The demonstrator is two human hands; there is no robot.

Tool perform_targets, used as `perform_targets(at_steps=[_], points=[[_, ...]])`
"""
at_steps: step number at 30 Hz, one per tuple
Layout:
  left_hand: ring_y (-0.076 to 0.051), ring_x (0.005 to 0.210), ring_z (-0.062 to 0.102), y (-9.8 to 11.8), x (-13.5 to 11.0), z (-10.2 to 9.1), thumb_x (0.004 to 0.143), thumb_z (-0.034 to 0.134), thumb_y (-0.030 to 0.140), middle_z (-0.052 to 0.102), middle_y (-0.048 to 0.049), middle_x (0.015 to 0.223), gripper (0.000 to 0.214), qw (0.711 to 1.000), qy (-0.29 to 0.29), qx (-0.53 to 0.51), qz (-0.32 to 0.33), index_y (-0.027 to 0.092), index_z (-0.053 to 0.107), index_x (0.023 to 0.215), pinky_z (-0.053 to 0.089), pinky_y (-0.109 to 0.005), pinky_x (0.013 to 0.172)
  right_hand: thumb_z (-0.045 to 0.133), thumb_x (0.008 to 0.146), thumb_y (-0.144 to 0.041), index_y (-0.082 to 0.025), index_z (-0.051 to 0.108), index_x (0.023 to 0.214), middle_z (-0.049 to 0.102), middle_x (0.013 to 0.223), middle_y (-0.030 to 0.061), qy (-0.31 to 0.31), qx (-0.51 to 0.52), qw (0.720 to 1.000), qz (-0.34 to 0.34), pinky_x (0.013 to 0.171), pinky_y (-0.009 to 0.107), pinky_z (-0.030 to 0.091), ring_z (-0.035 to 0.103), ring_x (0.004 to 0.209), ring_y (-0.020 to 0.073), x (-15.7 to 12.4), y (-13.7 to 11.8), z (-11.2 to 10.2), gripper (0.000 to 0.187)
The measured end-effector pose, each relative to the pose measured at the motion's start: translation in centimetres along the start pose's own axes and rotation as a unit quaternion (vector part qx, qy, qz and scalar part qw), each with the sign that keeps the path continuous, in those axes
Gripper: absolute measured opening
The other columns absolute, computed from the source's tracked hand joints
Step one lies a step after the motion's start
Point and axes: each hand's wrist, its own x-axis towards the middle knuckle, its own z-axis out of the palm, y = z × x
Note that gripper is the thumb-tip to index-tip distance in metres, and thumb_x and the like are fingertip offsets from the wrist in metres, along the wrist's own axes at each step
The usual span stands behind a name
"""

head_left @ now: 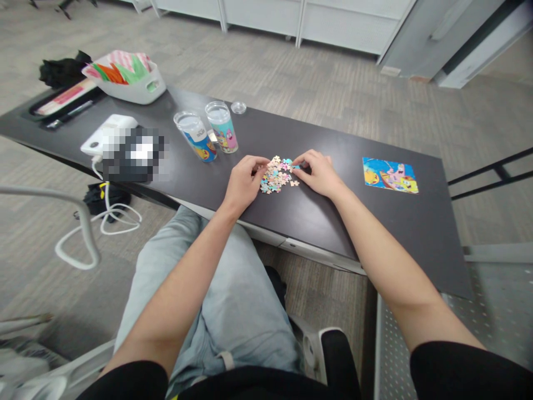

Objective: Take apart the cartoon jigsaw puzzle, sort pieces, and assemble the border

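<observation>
A loose heap of small, multicoloured jigsaw puzzle pieces (275,179) lies on the dark table between my hands. At the heap's left edge rests my left hand (245,179), its thumb and index finger apart and touching pieces. My right hand (317,171) is at the right edge, thumb and fingers spread with their tips against pieces; no piece is clearly gripped in either hand. One puzzle piece (295,183) sits a little apart, below my right thumb. Further right lies a flat cartoon picture card (390,175).
Two clear cartoon-print cups (195,139) (222,129) stand left of the heap, with a clear lid (239,108) behind. Further left are a white device (109,132) with a cable, a white basket (144,91) of colourful items, and a black tray (62,103).
</observation>
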Motion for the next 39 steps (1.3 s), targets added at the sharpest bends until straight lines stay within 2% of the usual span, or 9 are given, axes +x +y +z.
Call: perform_targets(at_steps=[4, 8, 13, 17, 23, 26, 31, 35, 39], points=[[-0.026, 0.117, 0.091, 0.0, -0.1, 0.2, 0.116, 0.079, 0.021, 0.093, -0.0099, 0.136, 0.019, 0.998, 0.024, -0.057, -0.032, 0.026, 0.088, 0.132, 0.076, -0.041, 0.109, 0.086, 0.113, -0.035, -0.028, 0.09, 0.135, 0.086, 0.145, 0.0182, 0.014, -0.012, 1.0, 0.023, 0.126, 0.07, 0.055, 0.08, 0.131, 0.0449, 0.0, 0.5, 0.0, 0.023], [-0.026, 0.118, 0.095, -0.5, -0.1, 0.5, 0.114, 0.079, 0.018, 0.095, -0.0092, 0.13, 0.032, 0.99, 0.022, -0.115, -0.074, 0.027, 0.083, 0.144, 0.078, -0.038, 0.105, 0.092, 0.11, -0.039, -0.028, 0.089, 0.126, 0.084, 0.147, 0.0196, 0.032, -0.021, 0.998, 0.054, 0.129, 0.076, 0.054, 0.074, 0.145, 0.0521, 0.0, 1.1, 0.0, 0.02], [-0.024, 0.111, 0.096, -0.8, 0.0, 0.3, 0.107, 0.082, 0.013, 0.099, -0.0062, 0.126, 0.047, 0.99, 0.046, -0.104, -0.087, 0.027, 0.081, 0.151, 0.077, -0.037, 0.102, 0.097, 0.104, -0.035, -0.031, 0.088, 0.119, 0.09, 0.139, 0.0151, 0.015, 0.02, 0.997, 0.069, 0.127, 0.074, 0.055, 0.079, 0.132, 0.0459, 0.3, 1.4, -0.2, 0.018], [-0.025, 0.111, 0.095, -0.3, 0.1, 0.2, 0.106, 0.082, 0.014, 0.099, -0.006, 0.123, 0.041, 0.992, 0.055, -0.075, -0.082, 0.027, 0.085, 0.145, 0.076, -0.034, 0.09, 0.095, 0.102, -0.034, -0.033, 0.084, 0.117, 0.095, 0.124, 0.0075, 0.003, 0.092, 0.994, 0.061, 0.126, 0.068, 0.058, 0.082, 0.113, 0.0374, 0.4, 1.3, -0.1, 0.019], [-0.026, 0.119, 0.095, 0.0, 0.0, 0.3, 0.111, 0.081, 0.017, 0.097, -0.0079, 0.126, 0.022, 0.994, 0.042, -0.067, -0.071, 0.025, 0.088, 0.131, 0.078, -0.036, 0.098, 0.091, 0.102, -0.024, -0.032, 0.086, 0.119, 0.093, 0.114, 0.0046, -0.001, 0.153, 0.987, 0.041, 0.112, 0.056, 0.065, 0.081, 0.098, 0.0307, 0.4, 0.8, 0.4, 0.02], [-0.025, 0.117, 0.094, -0.2, 0.0, 0.3, 0.108, 0.075, 0.01, 0.097, -0.0071, 0.124, 0.027, 0.995, 0.042, -0.067, -0.067, 0.025, 0.089, 0.126, 0.079, -0.037, 0.1, 0.089, 0.103, -0.024, -0.032, 0.086, 0.117, 0.09, 0.112, 0.0051, 0.01, 0.183, 0.983, 0.031, 0.105, 0.053, 0.067, 0.079, 0.096, 0.0303, 0.5, 0.7, 0.5, 0.017], [-0.023, 0.113, 0.092, 0.1, 0.0, 0.3, 0.103, 0.071, 0.008, 0.094, -0.0071, 0.122, 0.03, 0.994, 0.029, -0.095, -0.048, 0.023, 0.091, 0.121, 0.08, -0.038, 0.105, 0.085, 0.109, -0.032, -0.031, 0.087, 0.124, 0.088, 0.122, 0.0105, 0.003, 0.16, 0.987, -0.015, 0.111, 0.057, 0.066, 0.08, 0.107, 0.0344, 0.2, -0.1, 0.0, 0.015], [-0.024, 0.113, 0.093, 0.7, -0.2, 0.3, 0.108, 0.079, 0.019, 0.091, -0.0077, 0.127, 0.016, 0.99, 0.0, -0.139, 0.01, 0.026, 0.091, 0.117, 0.081, -0.042, 0.108, 0.091, 0.113, -0.046, -0.032, 0.089, 0.134, 0.087, 0.146, 0.0132, -0.014, 0.078, 0.996, -0.047, 0.129, 0.065, 0.054, 0.079, 0.132, 0.0411, -0.5, -2.4, -0.2, 0.026], [-0.025, 0.113, 0.093, 0.9, -0.4, 0.4, 0.108, 0.085, 0.025, 0.087, -0.0075, 0.127, 0.011, 0.983, -0.027, -0.177, 0.038, 0.027, 0.091, 0.117, 0.082, -0.04, 0.101, 0.092, 0.115, -0.048, -0.033, 0.088, 0.131, 0.085, 0.148, 0.0117, -0.039, 0.059, 0.995, -0.076, 0.131, 0.063, 0.048, 0.075, 0.148, 0.0432, -1.1, -4.4, 0.7, 0.022]])
